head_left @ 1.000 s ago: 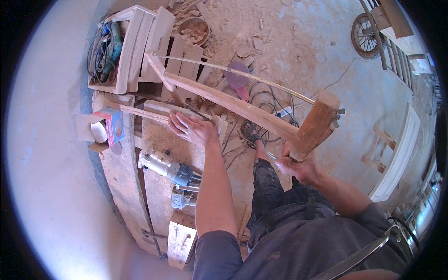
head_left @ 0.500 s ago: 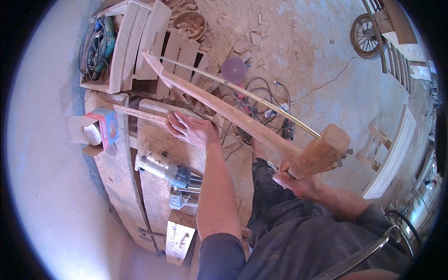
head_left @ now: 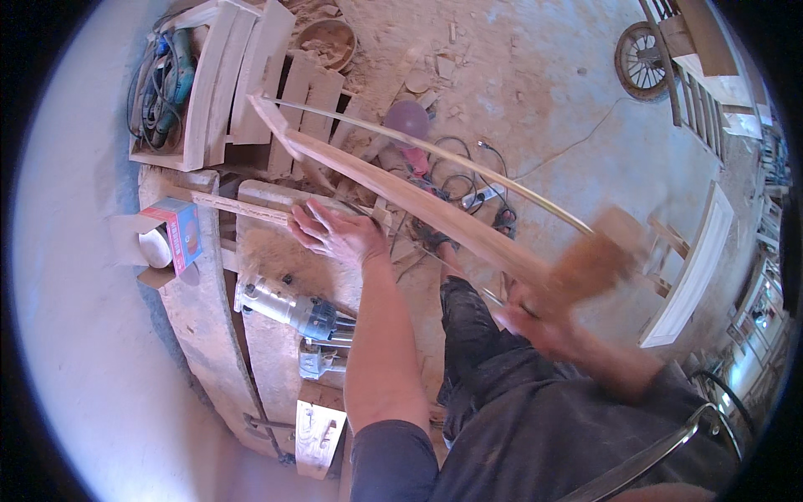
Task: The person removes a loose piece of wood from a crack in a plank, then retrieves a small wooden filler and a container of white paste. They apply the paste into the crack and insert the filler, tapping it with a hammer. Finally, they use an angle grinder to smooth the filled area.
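My right hand (head_left: 535, 314), smeared by motion, is closed around the near end of a wooden frame saw (head_left: 418, 197). The saw slants up and left across the view, with a pale rod along its far side. Its blocky wooden end piece (head_left: 598, 255) is blurred. On the workbench (head_left: 272, 351), my left hand (head_left: 343, 234) rests with bent fingers over the right end of a narrow wooden strip (head_left: 238, 206), holding it down. Part of the strip is hidden under the fingers. The thin blade shows only in part beneath the saw's beam, and its contact with wood cannot be made out.
A silver and black power router (head_left: 288, 305) lies on the bench below my left forearm. An open cardboard box (head_left: 176, 234) stands by the wall. A wooden crate (head_left: 205, 92) holds corded tools. Cables (head_left: 456, 171), a purple ball-like object (head_left: 407, 121) and wood scraps litter the floor.
The saw's near end and my right hand have shifted and now blur with motion. My left hand stays on the strip. The whole view has slid slightly.
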`<action>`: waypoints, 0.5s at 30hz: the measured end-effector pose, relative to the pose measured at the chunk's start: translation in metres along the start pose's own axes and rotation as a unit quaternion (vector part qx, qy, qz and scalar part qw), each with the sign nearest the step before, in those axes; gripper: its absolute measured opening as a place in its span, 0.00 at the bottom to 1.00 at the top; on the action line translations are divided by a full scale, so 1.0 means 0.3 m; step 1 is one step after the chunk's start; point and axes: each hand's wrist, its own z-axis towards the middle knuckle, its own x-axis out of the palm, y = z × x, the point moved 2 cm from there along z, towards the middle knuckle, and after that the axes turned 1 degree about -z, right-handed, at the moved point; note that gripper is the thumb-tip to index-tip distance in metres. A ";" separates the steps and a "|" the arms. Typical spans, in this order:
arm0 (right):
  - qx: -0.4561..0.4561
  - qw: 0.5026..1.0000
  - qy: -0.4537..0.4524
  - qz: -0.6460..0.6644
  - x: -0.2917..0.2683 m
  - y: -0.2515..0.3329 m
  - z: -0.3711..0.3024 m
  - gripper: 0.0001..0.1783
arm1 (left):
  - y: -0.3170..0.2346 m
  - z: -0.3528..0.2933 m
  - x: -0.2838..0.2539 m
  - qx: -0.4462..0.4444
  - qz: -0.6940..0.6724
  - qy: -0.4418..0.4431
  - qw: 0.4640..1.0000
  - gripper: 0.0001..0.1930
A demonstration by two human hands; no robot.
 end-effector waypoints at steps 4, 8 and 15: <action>0.136 0.984 -0.001 0.112 0.085 -0.018 0.164 0.16 | -0.001 -0.003 0.012 0.008 -0.007 -0.004 1.000 0.24; 0.023 0.997 0.043 -0.066 -0.002 0.029 0.037 0.14 | 0.006 -0.009 0.000 0.002 0.002 0.007 1.000 0.24; 0.054 0.996 -0.038 0.055 0.101 -0.037 0.164 0.12 | -0.008 0.002 0.009 0.028 0.003 -0.007 1.000 0.24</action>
